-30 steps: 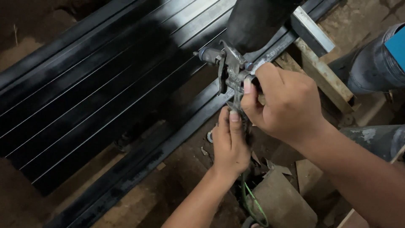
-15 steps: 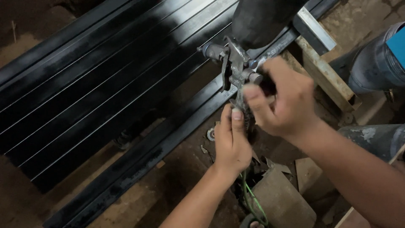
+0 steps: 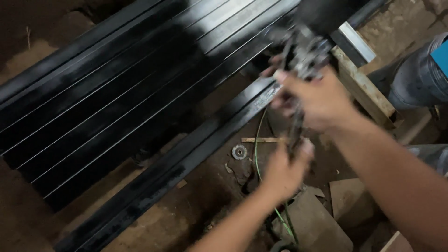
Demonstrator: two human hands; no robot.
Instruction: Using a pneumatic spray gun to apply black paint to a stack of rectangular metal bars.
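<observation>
Fingers of right hand [image 3: 315,100] clamped on spray gun [image 3: 303,51]; left hand [image 3: 282,172] gripping its hose [image 3: 295,133]; cup contents hidden.

Black metal bars [image 3: 116,98] in row, well left of fingers. Small round disc [image 3: 239,151] on dirt, just left. Wooden plank [image 3: 364,91] right. Stone slab [image 3: 312,224] below.
</observation>
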